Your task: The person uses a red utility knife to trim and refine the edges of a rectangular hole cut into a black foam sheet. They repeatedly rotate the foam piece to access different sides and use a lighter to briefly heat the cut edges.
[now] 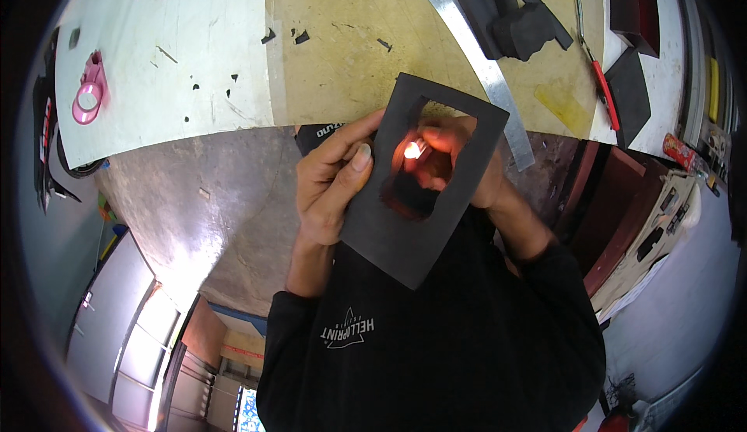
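Note:
A black foam-like panel [366,226] with a rounded rectangular cutout is held up at a tilt, close to my chest by the table's near edge. My left hand [331,183] is closed on its left edge, thumb on the front face. Behind the panel, my right hand [447,140] shows through the cutout with its fingers bent. A small bright flame [415,150] burns beside those fingers and lights the cutout's inner edge orange. The hand appears closed around a lighter, whose body is mostly hidden.
The worktable [194,12] carries a long metal ruler [459,27] overhanging its near edge, a pink tape dispenser [89,93], black scraps [302,37], dark foam pieces [525,33] and a red-handled tool [605,93]. A dark red box [634,12] sits far right.

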`<state>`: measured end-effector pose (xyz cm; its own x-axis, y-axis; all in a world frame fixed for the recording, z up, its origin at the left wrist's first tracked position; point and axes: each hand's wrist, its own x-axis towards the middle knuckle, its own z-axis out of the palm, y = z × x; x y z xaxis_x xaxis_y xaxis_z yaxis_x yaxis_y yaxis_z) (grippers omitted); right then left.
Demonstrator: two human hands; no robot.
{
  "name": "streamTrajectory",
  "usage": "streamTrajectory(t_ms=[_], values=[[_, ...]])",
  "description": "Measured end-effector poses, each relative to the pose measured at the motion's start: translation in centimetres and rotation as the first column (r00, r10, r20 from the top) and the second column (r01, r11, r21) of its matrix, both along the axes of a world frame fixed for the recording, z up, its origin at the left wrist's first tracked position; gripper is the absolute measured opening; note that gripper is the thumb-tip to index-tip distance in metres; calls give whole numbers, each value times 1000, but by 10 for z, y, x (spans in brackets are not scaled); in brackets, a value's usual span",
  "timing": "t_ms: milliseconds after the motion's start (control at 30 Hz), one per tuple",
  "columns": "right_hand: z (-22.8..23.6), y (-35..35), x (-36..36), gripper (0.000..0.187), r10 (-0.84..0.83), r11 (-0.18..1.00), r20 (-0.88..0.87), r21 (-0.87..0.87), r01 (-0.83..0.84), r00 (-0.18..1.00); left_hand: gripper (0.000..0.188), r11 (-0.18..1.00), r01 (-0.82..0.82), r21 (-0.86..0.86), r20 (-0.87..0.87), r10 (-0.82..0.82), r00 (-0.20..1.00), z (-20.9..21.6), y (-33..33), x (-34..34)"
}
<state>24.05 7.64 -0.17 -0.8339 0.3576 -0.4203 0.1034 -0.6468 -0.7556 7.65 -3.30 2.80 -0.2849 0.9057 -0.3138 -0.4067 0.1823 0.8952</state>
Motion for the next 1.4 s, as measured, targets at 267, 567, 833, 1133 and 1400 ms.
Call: streamTrajectory(t_ms=[267, 567, 833, 1133, 1400], values=[[7, -9, -3, 35, 106, 988, 42, 112, -110, 993, 41, 999, 16, 42, -55, -14, 998, -2, 0, 0], [-10, -17, -6, 28, -11, 894, -29, 448, 23, 1000, 41, 997, 27, 75, -98, -20, 995, -4, 0, 0], [4, -14, -9, 35, 55, 956, 25, 286, -60, 998, 41, 998, 33, 54, -107, -27, 994, -1, 2, 0], [-14, -7, 2, 37, -142, 969, 128, 219, 112, 982, 40, 997, 25, 68, -141, -15, 990, -1, 2, 1], [-10, -5, -8, 38, -257, 966, -15, -37, 256, 966, 40, 997, 7, 80, -163, 7, 987, -5, 1, 1]])
